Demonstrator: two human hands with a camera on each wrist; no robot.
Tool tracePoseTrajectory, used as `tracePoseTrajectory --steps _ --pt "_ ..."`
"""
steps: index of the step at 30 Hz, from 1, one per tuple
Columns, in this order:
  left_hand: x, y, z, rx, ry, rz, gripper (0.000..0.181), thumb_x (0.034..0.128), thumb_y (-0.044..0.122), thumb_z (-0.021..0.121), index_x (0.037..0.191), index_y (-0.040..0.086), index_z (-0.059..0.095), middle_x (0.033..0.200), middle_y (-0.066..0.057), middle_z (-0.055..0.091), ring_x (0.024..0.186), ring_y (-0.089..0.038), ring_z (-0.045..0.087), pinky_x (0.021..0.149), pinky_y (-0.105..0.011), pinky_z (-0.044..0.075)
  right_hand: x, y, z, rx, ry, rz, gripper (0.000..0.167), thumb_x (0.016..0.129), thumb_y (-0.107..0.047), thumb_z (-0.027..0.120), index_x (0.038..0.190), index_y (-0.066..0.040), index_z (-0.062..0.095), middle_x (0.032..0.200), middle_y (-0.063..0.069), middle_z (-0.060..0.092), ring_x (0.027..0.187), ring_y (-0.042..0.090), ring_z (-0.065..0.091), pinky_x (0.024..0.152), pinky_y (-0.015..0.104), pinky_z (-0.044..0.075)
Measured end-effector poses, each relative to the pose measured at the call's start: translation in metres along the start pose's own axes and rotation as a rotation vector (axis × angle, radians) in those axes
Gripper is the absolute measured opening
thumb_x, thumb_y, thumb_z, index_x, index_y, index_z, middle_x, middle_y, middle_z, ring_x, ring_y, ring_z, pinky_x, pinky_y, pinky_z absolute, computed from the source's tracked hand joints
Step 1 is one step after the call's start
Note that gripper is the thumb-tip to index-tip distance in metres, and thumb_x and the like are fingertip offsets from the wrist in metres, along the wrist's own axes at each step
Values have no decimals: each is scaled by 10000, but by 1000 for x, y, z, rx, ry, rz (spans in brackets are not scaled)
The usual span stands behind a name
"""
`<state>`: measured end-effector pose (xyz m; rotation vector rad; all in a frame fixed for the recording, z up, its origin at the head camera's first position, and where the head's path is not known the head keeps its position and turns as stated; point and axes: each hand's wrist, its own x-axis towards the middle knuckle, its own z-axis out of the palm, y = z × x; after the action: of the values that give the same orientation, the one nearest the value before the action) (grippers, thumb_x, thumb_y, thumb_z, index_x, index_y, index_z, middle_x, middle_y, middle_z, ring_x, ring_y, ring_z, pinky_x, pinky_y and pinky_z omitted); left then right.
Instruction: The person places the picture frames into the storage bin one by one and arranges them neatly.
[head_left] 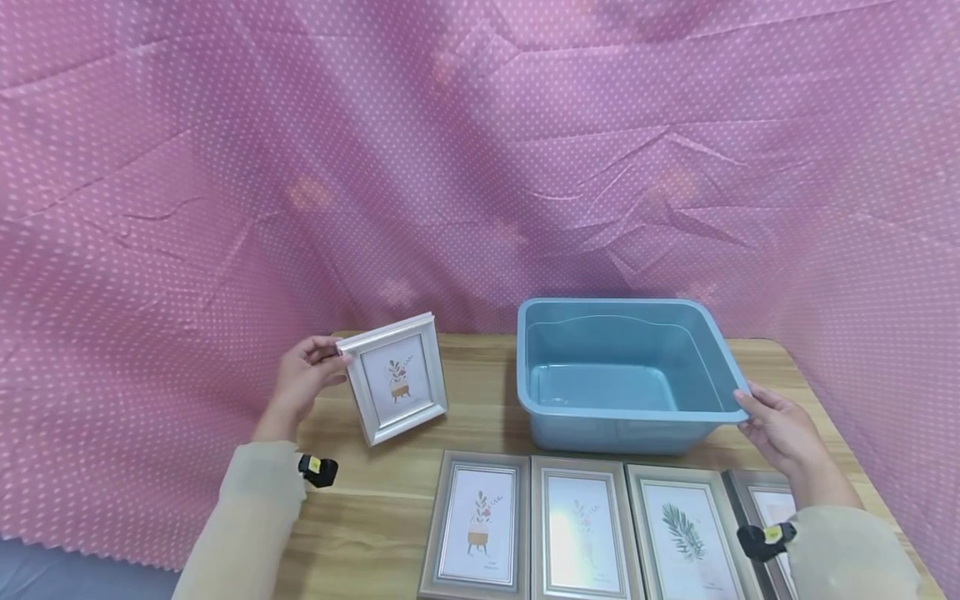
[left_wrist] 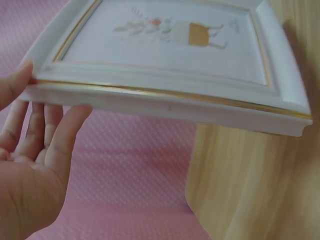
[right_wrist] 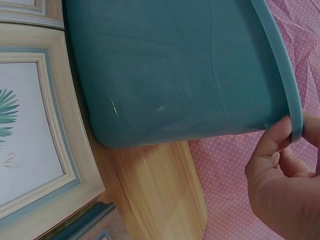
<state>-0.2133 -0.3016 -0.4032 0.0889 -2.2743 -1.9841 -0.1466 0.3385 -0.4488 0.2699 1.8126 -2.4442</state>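
I see left fingers (left_wrist: 67, 129) pinching a white frame (head_left: 396, 379) at the bench (head_left: 360, 525)'s ten o'clock, seemingly unplaced, right fingers (right_wrist: 272, 141) gripping the tub (head_left: 611, 435) at one, four frames (head_left: 480, 525) already laid near six.

Tilted white frame (head_left: 393, 380) — near blue basin (head_left: 607, 432)

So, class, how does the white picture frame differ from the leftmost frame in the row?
The white frame is held tilted by the left hand; the leftmost frame lies flat, untouched. The white frame's border is bright white, the leftmost frame's duller grey-beige. Both show a potted plant.
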Motion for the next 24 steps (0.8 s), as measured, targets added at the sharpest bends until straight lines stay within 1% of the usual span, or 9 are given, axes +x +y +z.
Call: tracePoseTrajectory --steps 5,10,16,20,24 --pt "-2 14 19 -67 88 21 290 801 -53 715 1047 9 575 907 58 655 824 -94 643 723 -308 573 0 0 1 -4 -3 -5 190 923 -137 632 938 -312 705 932 -87 677 790 59 629 659 163 519" --pt "-5 31 37 -115 143 79 297 790 -79 714 1049 -16 581 907 16 654 824 -113 639 702 -298 574 0 0 2 -7 11 -8 181 914 -145 644 933 -316 702 923 -84 681 779 63 631 648 165 518" --pt "-10 54 60 -150 180 142 284 782 -94 714 1021 17 609 909 -15 650 813 -133 632 680 -308 579 -1 0 2 -3 6 -21 190 917 -136 639 947 -314 700 927 -78 679 765 65 624 638 161 514" --pt "-13 70 73 -185 188 174 285 779 -93 717 1016 32 619 904 -29 643 802 -134 623 683 -317 579 -1 0 3 -2 10 -24 184 914 -142 644 950 -313 698 929 -79 676 763 67 622 636 161 514" --pt "-14 85 86 -209 193 212 293 777 -95 716 1032 12 618 904 -40 637 795 -136 619 675 -297 577 -1 0 3 4 22 -25 181 907 -142 654 950 -311 703 928 -86 672 765 65 621 634 161 512"
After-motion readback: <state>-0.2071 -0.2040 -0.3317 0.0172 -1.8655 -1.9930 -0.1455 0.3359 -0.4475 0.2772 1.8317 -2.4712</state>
